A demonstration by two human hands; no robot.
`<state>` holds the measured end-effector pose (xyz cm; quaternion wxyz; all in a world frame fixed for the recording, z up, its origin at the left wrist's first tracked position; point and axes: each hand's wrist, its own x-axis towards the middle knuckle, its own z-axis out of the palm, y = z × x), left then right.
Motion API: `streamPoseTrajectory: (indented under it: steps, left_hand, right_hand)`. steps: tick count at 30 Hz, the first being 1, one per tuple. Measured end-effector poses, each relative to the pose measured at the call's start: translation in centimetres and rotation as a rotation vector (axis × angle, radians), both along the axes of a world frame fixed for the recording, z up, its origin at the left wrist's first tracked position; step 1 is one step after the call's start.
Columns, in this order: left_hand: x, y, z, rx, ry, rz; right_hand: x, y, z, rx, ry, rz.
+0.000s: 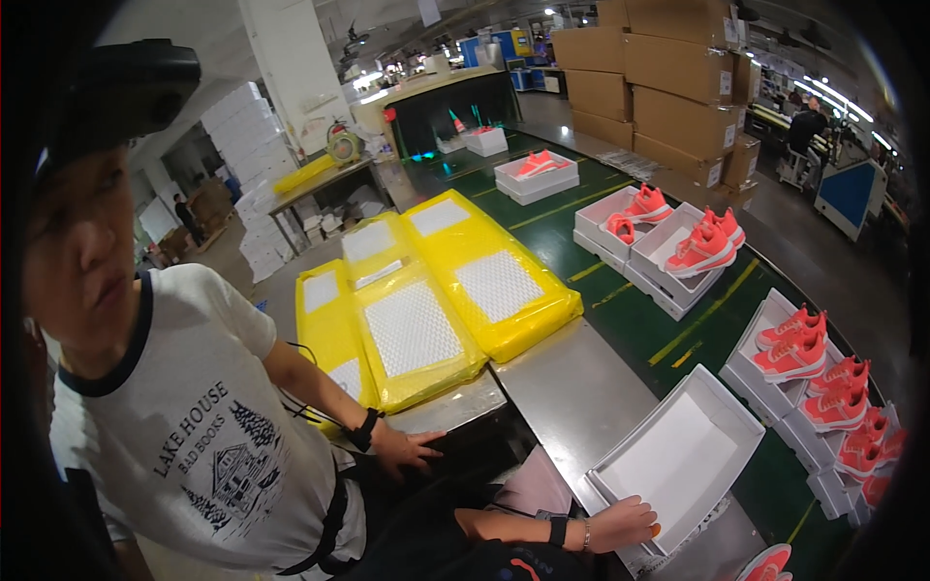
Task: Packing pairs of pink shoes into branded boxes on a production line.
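My left hand (625, 524), with a black band and a bracelet at its wrist, reaches in from the lower middle. Its fingers are curled over the near left edge of a white shoebox (693, 436) without a lid, its inside bare. An orange spot shows at the fingertips. The shoebox lies tilted across the metal table edge (572, 387) and the green conveyor belt (635, 334). At the bottom edge, part of a coral sneaker (767, 562) shows. My right hand is out of view.
Shoeboxes with coral sneakers (794, 346) line the belt's right side; others (702, 242) stand farther off. Yellow-wrapped packs (494, 276) lie left of the belt. A co-worker in a white T-shirt (208, 416) stands at left, one hand (405, 450) near the table. Cartons (673, 82) are stacked behind.
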<state>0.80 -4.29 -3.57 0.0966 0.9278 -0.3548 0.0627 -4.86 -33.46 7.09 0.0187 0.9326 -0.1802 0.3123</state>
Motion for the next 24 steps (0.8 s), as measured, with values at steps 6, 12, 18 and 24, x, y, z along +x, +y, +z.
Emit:
streamPoseTrajectory:
  steps: [6, 12, 18, 24]
  left_hand:
    - [0.2, -1.4, 0.7, -0.061, 0.093, -0.029]
    - [1.6, 0.0, 5.5, -0.423, -0.262, -0.104]
    - [2.4, -1.0, -0.6, -0.126, 0.249, 0.055]
    - [2.7, -1.9, -1.9, -0.123, 0.203, 0.079]
  right_hand:
    - [5.5, 7.7, -0.4, 0.104, 0.031, 0.526]
    - [7.9, 8.4, -4.4, 0.451, 0.130, 0.686]
    - [6.5, 5.1, -10.3, 1.067, 0.199, 0.632]
    - [5.3, 8.3, -10.1, 1.814, 0.295, 0.382]
